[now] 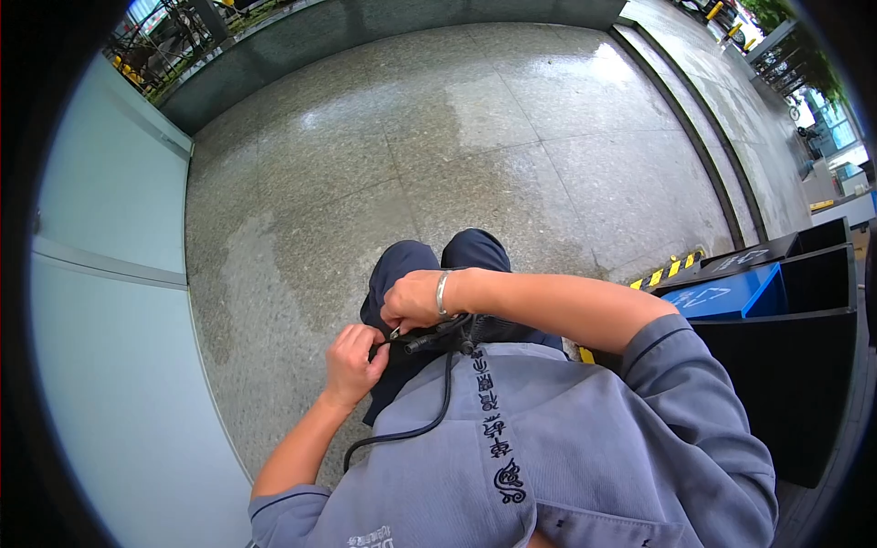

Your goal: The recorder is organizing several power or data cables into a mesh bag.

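Over my lap, my left hand point(353, 362) pinches the edge of a black fabric item, possibly a pouch point(380, 346). Just above and to the right, my right hand point(414, 300) reaches across from the right, its fingertips closed on a small metal piece point(394, 333) that looks like a zipper pull. A metal bracelet point(442, 294) circles the right wrist. Below that wrist lie black cable connectors point(419, 344), and a black cable point(438, 411) loops down over the grey shirt point(438, 466). Black mesh material point(510, 332) rests on the dark trousers point(404, 264). The right forearm partly covers it.
Pale door panels point(116, 383) stand at the left. Partly wet stone tiles point(384, 171) stretch ahead to a low wall point(342, 20). Steps point(692, 123) run along the right. Beside my right arm are dark bins, one with a blue panel point(733, 291), and yellow-black tape point(668, 270).
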Tool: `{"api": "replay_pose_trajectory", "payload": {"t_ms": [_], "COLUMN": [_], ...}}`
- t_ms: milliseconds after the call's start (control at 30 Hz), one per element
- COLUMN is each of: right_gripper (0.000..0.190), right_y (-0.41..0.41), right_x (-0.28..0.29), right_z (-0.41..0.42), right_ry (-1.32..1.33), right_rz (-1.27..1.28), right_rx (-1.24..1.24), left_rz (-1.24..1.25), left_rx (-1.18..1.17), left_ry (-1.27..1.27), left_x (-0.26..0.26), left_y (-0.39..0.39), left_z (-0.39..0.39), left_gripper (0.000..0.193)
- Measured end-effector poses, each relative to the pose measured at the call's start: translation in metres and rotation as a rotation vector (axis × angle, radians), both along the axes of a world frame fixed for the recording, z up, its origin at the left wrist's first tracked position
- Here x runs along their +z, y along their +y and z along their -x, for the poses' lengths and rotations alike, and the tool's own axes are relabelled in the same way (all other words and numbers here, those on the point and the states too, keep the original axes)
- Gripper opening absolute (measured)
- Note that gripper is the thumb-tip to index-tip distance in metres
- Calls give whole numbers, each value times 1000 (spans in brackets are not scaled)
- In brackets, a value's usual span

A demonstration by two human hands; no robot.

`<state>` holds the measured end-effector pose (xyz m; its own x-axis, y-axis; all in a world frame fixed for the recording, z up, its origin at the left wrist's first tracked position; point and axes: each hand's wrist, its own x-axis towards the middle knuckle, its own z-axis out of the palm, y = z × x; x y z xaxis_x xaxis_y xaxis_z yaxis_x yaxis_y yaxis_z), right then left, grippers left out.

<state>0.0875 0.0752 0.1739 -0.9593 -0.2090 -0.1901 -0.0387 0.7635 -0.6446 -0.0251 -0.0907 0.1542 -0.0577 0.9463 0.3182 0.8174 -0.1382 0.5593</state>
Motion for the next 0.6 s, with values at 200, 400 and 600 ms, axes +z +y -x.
{"api": "replay_pose_trajectory", "payload": {"t_ms": [200, 400, 600], "right_gripper": [12, 14, 15], "right_y": [8, 32, 32], "right_x": [2, 16, 16], "right_z": [-12, -53, -85], "right_ry": [564, 670, 684], "right_rz": [-432, -571, -589], "right_rx": [200, 346, 277], "left_rz": [83, 189, 220], "left_rx": [1, -13, -37], "left_ry": [-48, -118, -140], "left_x": [1, -3, -1], "left_y": [2, -2, -3], "left_z": [0, 2, -4], "left_gripper": [16, 15, 14]}}
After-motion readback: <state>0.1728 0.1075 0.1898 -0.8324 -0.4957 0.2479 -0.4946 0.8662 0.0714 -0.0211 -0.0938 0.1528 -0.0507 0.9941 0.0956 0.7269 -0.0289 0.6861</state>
